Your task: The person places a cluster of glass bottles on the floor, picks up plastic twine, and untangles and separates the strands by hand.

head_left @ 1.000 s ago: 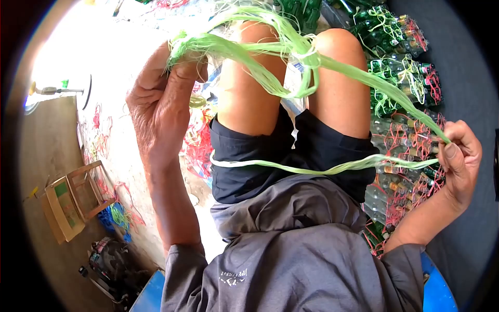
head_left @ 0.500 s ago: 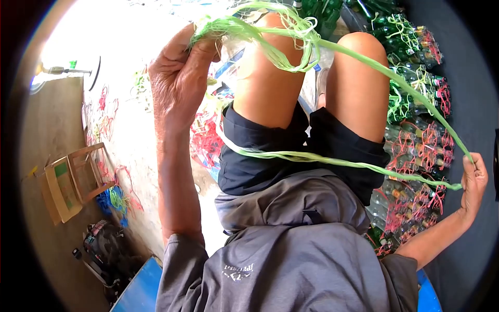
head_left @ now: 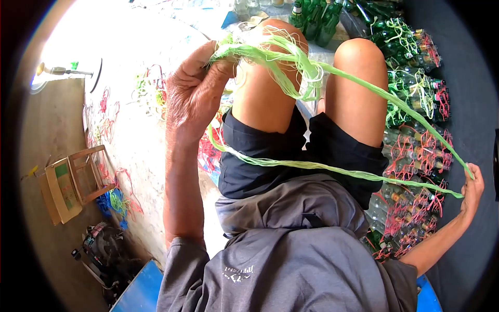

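A long light-green plastic twine point(head_left: 374, 92) stretches between both hands. My left hand point(head_left: 195, 86), at upper left above the knee, pinches a frayed, knotted bunch of it, with loose loops hanging to the right. At the far right my right hand point(head_left: 472, 190) is closed around the twine where it turns back. From there a second length runs left across the black shorts point(head_left: 260, 179) and passes down beside the left thigh. The fingertips of the right hand are partly hidden.
Rows of bottles tied with pink and green twine point(head_left: 410, 151) are stacked along the right. Green bottles point(head_left: 325, 23) stand beyond the knees. Wooden frame point(head_left: 86, 177), cardboard and a dark backpack point(head_left: 112, 255) are at left. Twine scraps point(head_left: 150, 88) lie on the floor.
My left hand has moved right and slightly down with the bunched twine, and the upper length hangs lower. My right hand has shifted slightly down, still holding the twine.
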{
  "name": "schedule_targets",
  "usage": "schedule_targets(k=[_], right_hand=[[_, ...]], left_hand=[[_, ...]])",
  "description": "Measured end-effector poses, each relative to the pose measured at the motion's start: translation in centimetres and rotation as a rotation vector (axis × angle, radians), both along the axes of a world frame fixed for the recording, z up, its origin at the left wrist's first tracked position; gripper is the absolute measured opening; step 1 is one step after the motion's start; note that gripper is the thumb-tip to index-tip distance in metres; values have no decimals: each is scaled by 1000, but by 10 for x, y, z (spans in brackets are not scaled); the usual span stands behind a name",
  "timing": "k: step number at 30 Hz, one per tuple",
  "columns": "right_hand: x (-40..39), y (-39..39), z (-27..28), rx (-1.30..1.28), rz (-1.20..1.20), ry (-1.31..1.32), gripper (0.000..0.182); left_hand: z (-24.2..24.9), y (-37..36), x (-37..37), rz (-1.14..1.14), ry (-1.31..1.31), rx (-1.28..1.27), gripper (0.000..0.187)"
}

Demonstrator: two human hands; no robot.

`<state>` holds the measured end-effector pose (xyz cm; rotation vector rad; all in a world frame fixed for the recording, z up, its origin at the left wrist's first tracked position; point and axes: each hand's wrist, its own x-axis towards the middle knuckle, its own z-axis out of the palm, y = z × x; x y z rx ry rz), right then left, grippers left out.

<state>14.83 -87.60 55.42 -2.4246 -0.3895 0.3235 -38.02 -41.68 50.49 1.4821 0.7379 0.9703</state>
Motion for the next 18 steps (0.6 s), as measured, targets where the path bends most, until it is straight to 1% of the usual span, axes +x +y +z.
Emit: schedule_targets(k=[1,4,7,9,10,13,16,18], right_hand=[[6,-5,-3,68,-13,25,19],[25,-22,-6,164,-70,93,24],[34,-35,-4,488,-35,259,26],[30,-31,-5,724,-51,316,28],[29,-30,-5,842,-58,345,30],[33,-29,9,826,42,457,31],[57,-43,16,510,7,134,30],[49,-34,28,237,-55,-110,30]], left_hand=[[0,0,0,7,18,-8,24],[3,-1,0,30,48,-26,24],[2,-3,3,41,32,-38,24],[-4,-2,-1,36,22,-59,25],[-5,-1,-3,32,69,-45,25],[-12,-1,-6,39,63,-49,26],[-5,-1,-9,76,105,-26,25],[-5,-1,-12,98,117,-15,22]])
